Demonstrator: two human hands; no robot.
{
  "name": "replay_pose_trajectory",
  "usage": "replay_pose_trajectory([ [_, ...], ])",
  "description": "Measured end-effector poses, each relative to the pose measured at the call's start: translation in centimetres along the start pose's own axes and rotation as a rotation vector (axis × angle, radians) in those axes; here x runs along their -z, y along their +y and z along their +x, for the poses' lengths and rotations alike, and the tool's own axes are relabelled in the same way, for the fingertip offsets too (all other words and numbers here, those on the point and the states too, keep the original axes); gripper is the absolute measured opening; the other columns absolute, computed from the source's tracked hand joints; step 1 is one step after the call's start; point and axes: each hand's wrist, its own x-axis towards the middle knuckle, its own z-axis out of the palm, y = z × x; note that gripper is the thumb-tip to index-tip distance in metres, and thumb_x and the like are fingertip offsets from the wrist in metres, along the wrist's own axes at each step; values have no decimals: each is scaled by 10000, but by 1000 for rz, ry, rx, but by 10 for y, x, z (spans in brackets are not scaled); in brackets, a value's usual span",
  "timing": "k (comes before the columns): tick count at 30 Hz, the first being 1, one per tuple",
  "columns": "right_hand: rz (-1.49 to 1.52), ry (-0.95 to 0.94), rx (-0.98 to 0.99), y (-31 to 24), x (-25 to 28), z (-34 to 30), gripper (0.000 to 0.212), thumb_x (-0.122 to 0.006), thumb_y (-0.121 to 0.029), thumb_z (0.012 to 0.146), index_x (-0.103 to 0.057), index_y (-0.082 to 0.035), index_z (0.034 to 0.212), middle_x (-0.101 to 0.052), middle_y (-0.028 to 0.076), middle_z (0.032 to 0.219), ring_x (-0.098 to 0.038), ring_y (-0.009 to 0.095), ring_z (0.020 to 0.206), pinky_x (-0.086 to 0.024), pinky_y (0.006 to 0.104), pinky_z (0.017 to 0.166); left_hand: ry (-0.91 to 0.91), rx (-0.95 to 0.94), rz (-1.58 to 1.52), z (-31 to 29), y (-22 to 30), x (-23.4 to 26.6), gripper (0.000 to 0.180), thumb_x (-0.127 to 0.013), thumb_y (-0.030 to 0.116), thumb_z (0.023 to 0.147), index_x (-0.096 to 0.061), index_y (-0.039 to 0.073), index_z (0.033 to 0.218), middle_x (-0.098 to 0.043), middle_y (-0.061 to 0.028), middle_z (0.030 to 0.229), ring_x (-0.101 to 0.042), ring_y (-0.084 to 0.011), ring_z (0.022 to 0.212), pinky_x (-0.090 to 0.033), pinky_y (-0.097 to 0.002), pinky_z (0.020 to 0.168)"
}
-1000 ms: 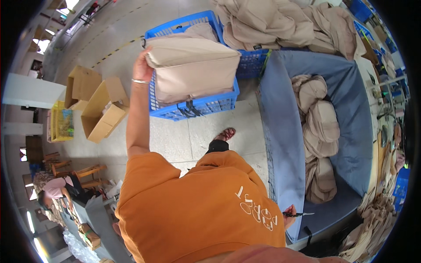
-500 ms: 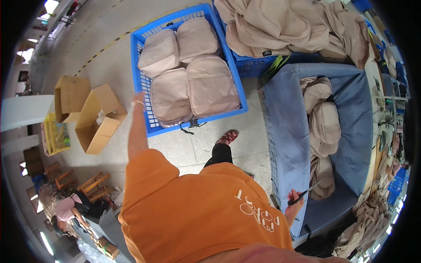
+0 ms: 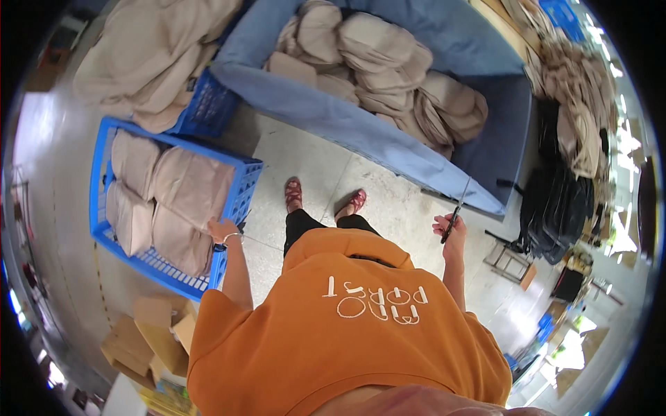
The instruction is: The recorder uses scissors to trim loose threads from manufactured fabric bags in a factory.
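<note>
In my right hand (image 3: 454,237) I hold dark-handled scissors (image 3: 451,225), their blades pointing up toward the rim of a blue fabric-lined bin (image 3: 374,132). Rounded beige bags (image 3: 381,48) lie heaped inside that bin. On the other side, my left hand (image 3: 222,230) is over the near right side of a blue plastic crate (image 3: 161,276), fingers loosely apart, with nothing seen in it. Beige rectangular bags (image 3: 194,184) sit packed side by side in this crate. Whether my left fingertips touch a bag or the crate rim, I cannot tell.
Behind the crate, a second blue crate (image 3: 211,104) is piled with beige fabric pieces (image 3: 149,59). Open cardboard boxes (image 3: 149,340) stand at the lower left. Black bags (image 3: 555,208) and beige fabric (image 3: 576,90) hang at right, near a small metal-framed stool (image 3: 510,263).
My view and body have turned right, so the crate now appears further left and the bin is ahead. My left arm has drawn in from the crate's left side. The scissors stay in my right hand.
</note>
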Motion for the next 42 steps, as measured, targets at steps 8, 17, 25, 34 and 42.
replay_pose_trajectory([
  [8, -217, 249, 296, 11, 91, 80, 178, -681, -66, 848, -518, 6, 838, -626, 74, 697, -640, 141, 577, -480, 287, 506, -49, -483, -394, -27, 164, 9, 293, -589, 74, 867, -600, -34, 1140, -659, -171, 1074, -640, -297, 990, -506, -346, 874],
  [17, -632, 618, 406, 8, 170, 216, 263, -713, -146, 801, -555, -22, 970, -675, 140, 880, -673, 318, 819, -514, 397, 685, -914, -1033, -484, -215, 494, 9, 232, -603, 193, 926, -667, 7, 1050, -703, -60, 929, -653, -120, 871, -493, -246, 780],
  [25, -752, 785, 202, 24, 170, 266, 320, -691, -191, 801, -572, -115, 1088, -697, 117, 869, -671, 351, 809, -515, 462, 692, -1515, -1063, 30, -367, 594, -247, 394, -575, 395, 928, -678, 33, 1045, -698, -36, 928, -651, -128, 831, -495, -276, 707],
  [34, -594, 824, -93, 12, 163, 268, 281, -710, -46, 772, -582, -24, 1021, -638, 121, 816, -661, 252, 719, -504, 332, 654, -1441, -133, -74, -483, 624, -454, 578, -563, 588, 883, -638, 48, 1073, -659, -59, 965, -634, -202, 826, -506, -354, 690],
  [42, -672, 757, -103, 4, 163, 270, 302, -726, -65, 762, -581, -43, 1025, -652, 91, 791, -659, 234, 669, -509, 331, 632, -1538, 13, -227, -493, 652, -496, 297, -682, 336, 871, -600, 56, 811, -618, -79, 703, -576, -189, 575, -497, -344, 546],
])
